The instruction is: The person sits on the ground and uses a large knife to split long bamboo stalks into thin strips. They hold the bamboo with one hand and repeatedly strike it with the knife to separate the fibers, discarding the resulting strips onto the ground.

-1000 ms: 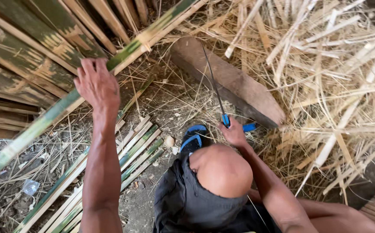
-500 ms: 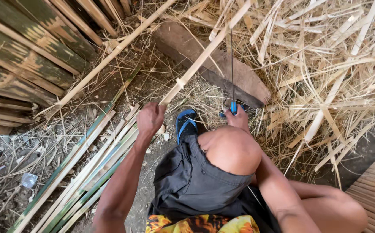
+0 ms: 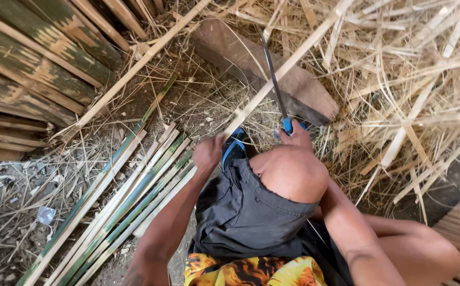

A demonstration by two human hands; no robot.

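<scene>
— Left hand (image 3: 207, 155)?
— Closed round the near end of a pale bamboo strip (image 3: 288, 63), running up and away to the right.
— Right hand (image 3: 295, 136)?
— Gripping the blue handle of a long knife (image 3: 273, 79), blade upright, crossing the strip above a wooden block (image 3: 261, 66).
— Nearby?
— Split green strips (image 3: 129, 204) bundled on the ground at left; heaped shavings (image 3: 415, 79) at right.

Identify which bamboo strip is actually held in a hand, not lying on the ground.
The long pale strip running diagonally toward the upper right: the left hand grips its lower end, lifted. The green-edged strips lie bundled flat on the ground, untouched.
</scene>
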